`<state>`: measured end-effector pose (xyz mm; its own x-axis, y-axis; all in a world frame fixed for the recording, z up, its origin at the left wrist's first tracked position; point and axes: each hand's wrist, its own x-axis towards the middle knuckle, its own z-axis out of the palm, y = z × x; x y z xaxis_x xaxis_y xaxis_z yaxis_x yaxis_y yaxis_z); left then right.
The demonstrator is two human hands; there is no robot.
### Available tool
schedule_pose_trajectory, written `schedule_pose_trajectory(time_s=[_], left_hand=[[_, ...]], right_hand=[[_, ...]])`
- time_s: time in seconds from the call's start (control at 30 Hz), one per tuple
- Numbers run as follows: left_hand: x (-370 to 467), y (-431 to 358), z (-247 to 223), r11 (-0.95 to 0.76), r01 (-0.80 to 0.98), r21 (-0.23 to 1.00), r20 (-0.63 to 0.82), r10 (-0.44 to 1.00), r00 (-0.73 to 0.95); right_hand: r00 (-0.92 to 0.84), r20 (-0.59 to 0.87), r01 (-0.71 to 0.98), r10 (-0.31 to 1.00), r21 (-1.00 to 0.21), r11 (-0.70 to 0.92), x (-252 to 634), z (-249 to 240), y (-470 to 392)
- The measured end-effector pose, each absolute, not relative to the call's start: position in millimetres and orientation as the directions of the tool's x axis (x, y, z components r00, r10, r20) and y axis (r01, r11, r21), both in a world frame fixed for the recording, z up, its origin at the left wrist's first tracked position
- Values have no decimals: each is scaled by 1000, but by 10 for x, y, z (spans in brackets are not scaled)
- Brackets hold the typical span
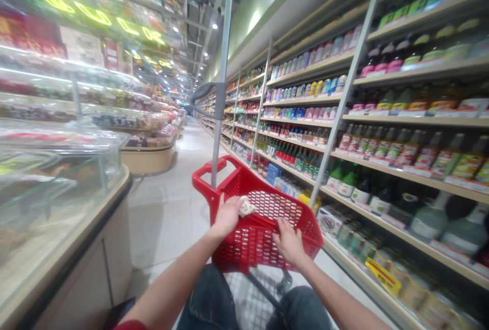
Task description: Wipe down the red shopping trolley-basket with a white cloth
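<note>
A red plastic shopping cart [263, 248] with perforated walls stands right in front of my knees. My left hand [227, 216] is at the cart's near left rim, closed around a small crumpled whitish piece [246, 207] that looks like cloth or tissue, with dark specks. Over the near rim, farther right, my right hand [291, 242] curls its fingers onto the red edge, thumb on the near side. A grey handle [218, 100] on a tall metal pole rises from the cart's far left corner. Part of the basket's inside is hidden by my hands.
Shelves of bottles [424, 149] and cans [305, 90] line the right side, close to the cart. On the left, a glass-fronted display counter [114, 187] has a rounded corner. A pale tiled aisle [183, 152] runs ahead between them. One cart wheel [284, 283] shows below.
</note>
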<state>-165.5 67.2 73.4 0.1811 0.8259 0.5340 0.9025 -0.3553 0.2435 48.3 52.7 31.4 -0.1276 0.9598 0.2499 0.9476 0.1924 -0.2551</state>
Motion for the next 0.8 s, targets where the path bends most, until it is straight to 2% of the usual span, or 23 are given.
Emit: schedule_pose_trajectory(time_s=[0.1,0.17,0.23,0.33,0.43,0.53,0.6,0.67,0.73,0.8], left_hand=[[-1621,615,857,-337,811,478,541,840,31],[-1614,571,939,-417,712,564,560,827,40],[-1645,535,1011,-537,583,610,618,782,74],[-1760,513,1098,-558,412,721,646,756,-106],[-1896,521,1149,-490,214,845,534,789,-303],[-2016,523,1175,-478,-87,874,432,846,-312],[-2100,509,1194,-438,-297,849,370,893,-258],[-2189,492,1228,-402,-428,810,353,916,-193],[-2277,492,1278,-411,-466,783,378,911,-167],[-2362,524,1338,-461,-429,777,428,886,-178]], right_hand=[[-290,491,790,821,-361,495,85,668,540],[-279,640,708,716,-367,603,-201,894,562],[-264,699,643,664,-386,661,-429,1053,592],[-263,650,446,713,-573,687,-671,1116,633],[-188,583,199,790,-766,612,-878,1072,646],[-133,513,43,848,-852,522,-1050,1099,657],[-169,425,40,889,-899,437,-1120,1176,673],[-202,379,130,903,-903,409,-1160,1263,682],[-202,431,255,879,-844,472,-1192,1332,671],[-239,529,359,815,-731,580,-1229,1382,649]])
